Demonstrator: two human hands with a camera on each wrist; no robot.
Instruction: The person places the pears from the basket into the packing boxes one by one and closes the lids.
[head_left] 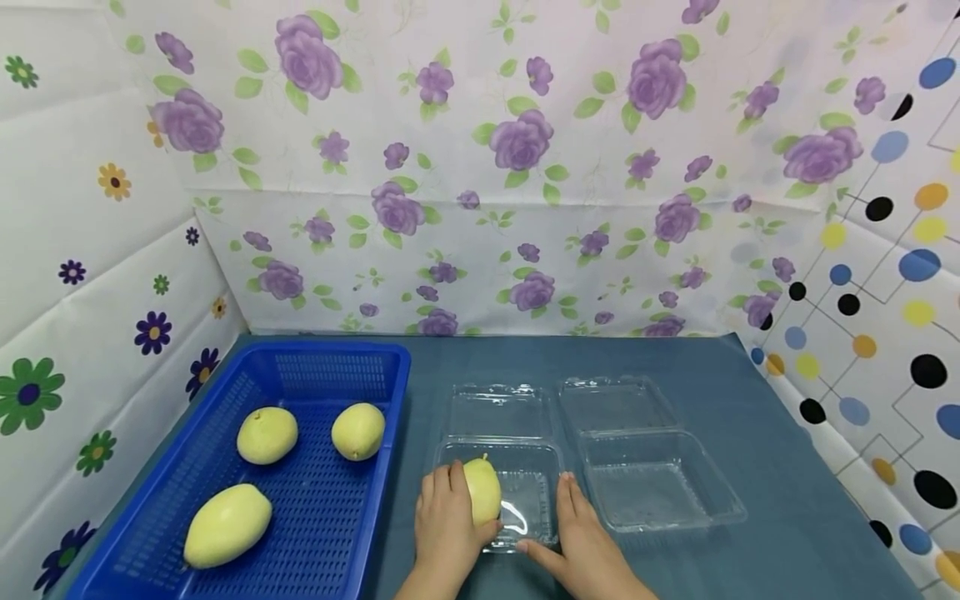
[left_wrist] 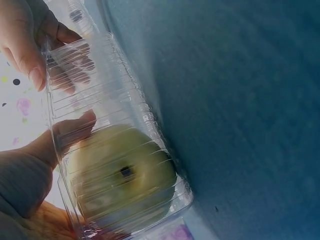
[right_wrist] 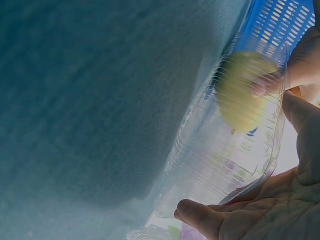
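My left hand (head_left: 444, 517) holds a pale yellow melon (head_left: 483, 490) inside the left clear plastic container (head_left: 525, 500), at its left end. Its fingers lie over the melon's far left side, with the thumb at the near side. Through the see-through wall in the left wrist view, the melon (left_wrist: 122, 172) shows a dark spot on its end. My right hand (head_left: 585, 537) rests against the same container's right front corner. Its fingers lie straight along the right side, and the thumb (right_wrist: 295, 107) touches the front edge.
A blue perforated basket (head_left: 375, 533) stands on the left with three more melons (head_left: 228, 525) in it. Another clear container (head_left: 660, 492) lies open on the right, its lid (head_left: 618, 404) folded back. Flowered and dotted sheets (head_left: 465, 250) enclose the blue-green table (head_left: 787, 500).
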